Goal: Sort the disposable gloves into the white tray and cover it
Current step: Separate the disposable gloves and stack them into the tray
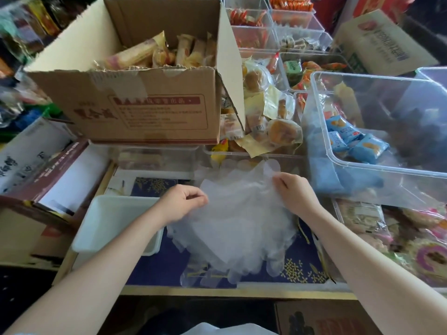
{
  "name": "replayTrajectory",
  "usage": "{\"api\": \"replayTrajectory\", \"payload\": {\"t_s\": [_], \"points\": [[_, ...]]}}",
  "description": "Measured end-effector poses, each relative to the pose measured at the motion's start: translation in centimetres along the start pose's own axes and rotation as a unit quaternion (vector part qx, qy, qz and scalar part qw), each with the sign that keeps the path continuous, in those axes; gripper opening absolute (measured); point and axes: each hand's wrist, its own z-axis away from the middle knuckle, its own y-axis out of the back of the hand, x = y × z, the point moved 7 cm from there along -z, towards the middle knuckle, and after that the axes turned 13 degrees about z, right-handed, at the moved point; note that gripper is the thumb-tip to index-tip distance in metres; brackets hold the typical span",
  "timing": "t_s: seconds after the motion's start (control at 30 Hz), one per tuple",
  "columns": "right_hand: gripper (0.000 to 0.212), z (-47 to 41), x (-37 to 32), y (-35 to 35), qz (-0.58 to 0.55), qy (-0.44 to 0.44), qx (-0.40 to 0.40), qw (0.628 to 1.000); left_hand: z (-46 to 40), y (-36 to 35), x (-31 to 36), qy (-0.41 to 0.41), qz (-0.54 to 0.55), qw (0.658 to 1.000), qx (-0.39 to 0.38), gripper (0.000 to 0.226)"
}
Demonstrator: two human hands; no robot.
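Print on the cardboard box (135, 112) is too blurred to read

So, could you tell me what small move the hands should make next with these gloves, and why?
Probably lift the glove stack left into the white tray. The left hand and right hand already pinch its upper edges, the gloves lie beside the tray on the blue cloth, and the tray looks empty.
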Motion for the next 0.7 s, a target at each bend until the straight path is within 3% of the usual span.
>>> {"api": "replayTrajectory", "payload": {"t_s": [0.2, 0.33, 0.5, 0.6, 0.7], "points": [[0.029, -0.2, 0.1, 0.4, -0.066, -0.011, 0.074, 0.995, 0.3, 1.5, -2.0, -0.008, -0.08, 0.996, 0.041, 0.01], [0.023, 0.0, -1.9, 1.1, -0.153, 0.052, 0.004, 0.987, 0.8, 1.0, 1.4, -0.094, -0.054, 0.994, 0.005, 0.014], [0.027, 0.9, -4.8, 1.7, -0.139, 0.152, -0.03, 0.978, 0.4, -1.2, 7.1, -0.175, -0.063, 0.981, -0.057, 0.01], [0.024, 1.0, -5.4, 2.7, -0.16, 0.173, -0.018, 0.972, -0.1, -1.9, 7.4, -0.129, 0.007, 0.988, -0.082, 0.012], [0.031, 1.2, -5.4, 3.7, -0.125, 0.233, 0.036, 0.964, 0.1, -1.6, 7.2, -0.09, 0.121, 0.987, -0.056, 0.021]]}}
